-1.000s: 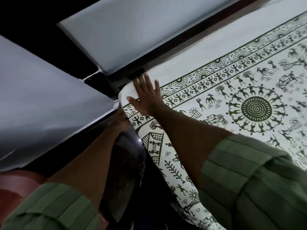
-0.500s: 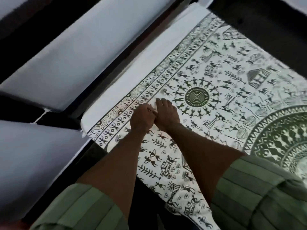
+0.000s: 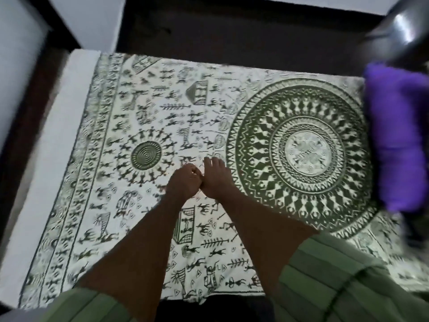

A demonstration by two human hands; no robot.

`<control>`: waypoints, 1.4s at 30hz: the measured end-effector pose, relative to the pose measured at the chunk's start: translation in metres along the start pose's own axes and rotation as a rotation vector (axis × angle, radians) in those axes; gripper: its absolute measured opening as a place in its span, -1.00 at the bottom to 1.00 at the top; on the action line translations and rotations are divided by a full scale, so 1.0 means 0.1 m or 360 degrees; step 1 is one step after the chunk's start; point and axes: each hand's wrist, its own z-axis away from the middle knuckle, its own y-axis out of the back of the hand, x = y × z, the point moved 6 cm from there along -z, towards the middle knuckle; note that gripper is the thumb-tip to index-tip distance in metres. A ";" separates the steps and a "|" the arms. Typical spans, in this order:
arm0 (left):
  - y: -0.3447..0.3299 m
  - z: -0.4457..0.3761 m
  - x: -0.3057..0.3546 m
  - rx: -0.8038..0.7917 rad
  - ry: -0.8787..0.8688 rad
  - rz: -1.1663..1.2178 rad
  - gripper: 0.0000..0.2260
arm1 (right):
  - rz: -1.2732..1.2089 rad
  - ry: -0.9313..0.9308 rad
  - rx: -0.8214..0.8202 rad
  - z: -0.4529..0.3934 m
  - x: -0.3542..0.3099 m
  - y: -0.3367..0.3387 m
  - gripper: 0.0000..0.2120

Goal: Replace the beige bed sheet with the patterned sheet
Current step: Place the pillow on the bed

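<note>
Both hands touch mid-frame on the sheet (image 3: 144, 108): left hand (image 3: 184, 185) clenched, right hand (image 3: 217, 176) flat, fingers released.

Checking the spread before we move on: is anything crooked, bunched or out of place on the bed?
The patterned sheet lies flat, with no obvious bunching. It looks off-centre, though: a plain white strip stays bare along the left edge. A purple bundle sits on the sheet's right end. Both hands, left hand and right hand, rest mid-sheet.
</note>
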 end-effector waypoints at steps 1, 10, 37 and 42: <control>-0.07 -0.02 0.17 -0.0040 -0.0048 -0.0048 -0.87 | -0.0008 -0.0052 0.0028 0.03 0.16 0.08 -0.34; -0.82 0.32 1.90 -0.0185 -0.0530 -0.0441 -0.82 | -0.0269 -0.0483 0.0215 0.63 1.67 1.04 -0.40; -4.31 2.00 5.91 -0.0518 -0.0790 -0.0471 -0.89 | -0.0581 -0.1015 0.0556 3.17 6.34 2.97 -0.46; -4.56 1.91 6.26 -0.0450 -0.0818 -0.0395 -0.82 | -0.0618 -0.1052 0.0611 3.14 6.74 3.18 -0.42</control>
